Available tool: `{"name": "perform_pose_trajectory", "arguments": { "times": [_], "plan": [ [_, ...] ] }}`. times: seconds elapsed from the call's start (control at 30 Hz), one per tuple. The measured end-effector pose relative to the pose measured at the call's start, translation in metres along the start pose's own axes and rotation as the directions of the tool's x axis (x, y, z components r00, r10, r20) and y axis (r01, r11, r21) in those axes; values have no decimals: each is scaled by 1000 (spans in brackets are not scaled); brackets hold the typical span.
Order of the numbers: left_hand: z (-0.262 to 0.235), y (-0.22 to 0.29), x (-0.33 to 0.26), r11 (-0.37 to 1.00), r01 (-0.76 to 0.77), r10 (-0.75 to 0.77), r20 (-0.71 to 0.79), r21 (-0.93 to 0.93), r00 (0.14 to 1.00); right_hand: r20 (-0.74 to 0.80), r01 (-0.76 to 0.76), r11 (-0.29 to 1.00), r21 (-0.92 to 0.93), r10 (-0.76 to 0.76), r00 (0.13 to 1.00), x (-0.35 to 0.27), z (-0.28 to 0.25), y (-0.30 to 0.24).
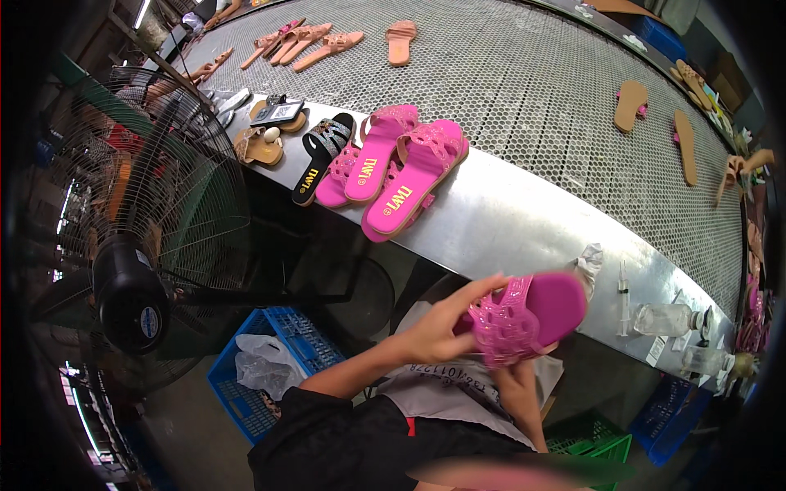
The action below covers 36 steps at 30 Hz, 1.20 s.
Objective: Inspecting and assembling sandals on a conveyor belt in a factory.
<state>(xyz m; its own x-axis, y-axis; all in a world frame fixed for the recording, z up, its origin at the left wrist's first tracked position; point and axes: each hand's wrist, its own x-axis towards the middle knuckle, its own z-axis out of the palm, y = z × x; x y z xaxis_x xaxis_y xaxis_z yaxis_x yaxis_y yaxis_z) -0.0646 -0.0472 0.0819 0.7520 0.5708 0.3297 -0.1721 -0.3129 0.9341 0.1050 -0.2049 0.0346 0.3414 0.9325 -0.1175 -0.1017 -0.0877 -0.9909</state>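
Sandal (528, 319), pink, held before the metal ledge (508, 217); left hand (449, 323) grasps it around the strap side, right hand (519, 385) grips from beneath; a loosened hold could let it fall; mesh belt (508, 98) stretches beyond; fan (135, 270) and blue crate (233, 405) stand leftward.

Left forearm (354, 370), bare below a loose black cloth sleeve (304, 413): slanted up rightward. Bare left hand (453, 322): stretched ahead, fingers bent in a grasp. Bare right hand (517, 381): sat lower and farther right, pointed upward, fingers partly hidden from me.
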Motion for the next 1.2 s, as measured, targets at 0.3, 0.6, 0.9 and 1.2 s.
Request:
{"name": "perform_pose_trajectory", "arguments": {
  "times": [0.3,0.6,0.9,1.2],
  "plan": [
    [16,-31,-44,928,318,-321,-16,193,947,224,-253,931,262,197,955,0,-26,-17],
    [28,-23,-50,916,315,-351,113,249,930,345,-101,920,-378,242,907,-4,-32,-23],
    [51,-17,-27,892,150,-278,257,426,925,232,15,876,-481,111,966,-24,-50,-7],
    [37,8,-5,772,-109,213,-93,626,973,350,381,771,-510,-218,911,53,-73,-62]
  ]
}}
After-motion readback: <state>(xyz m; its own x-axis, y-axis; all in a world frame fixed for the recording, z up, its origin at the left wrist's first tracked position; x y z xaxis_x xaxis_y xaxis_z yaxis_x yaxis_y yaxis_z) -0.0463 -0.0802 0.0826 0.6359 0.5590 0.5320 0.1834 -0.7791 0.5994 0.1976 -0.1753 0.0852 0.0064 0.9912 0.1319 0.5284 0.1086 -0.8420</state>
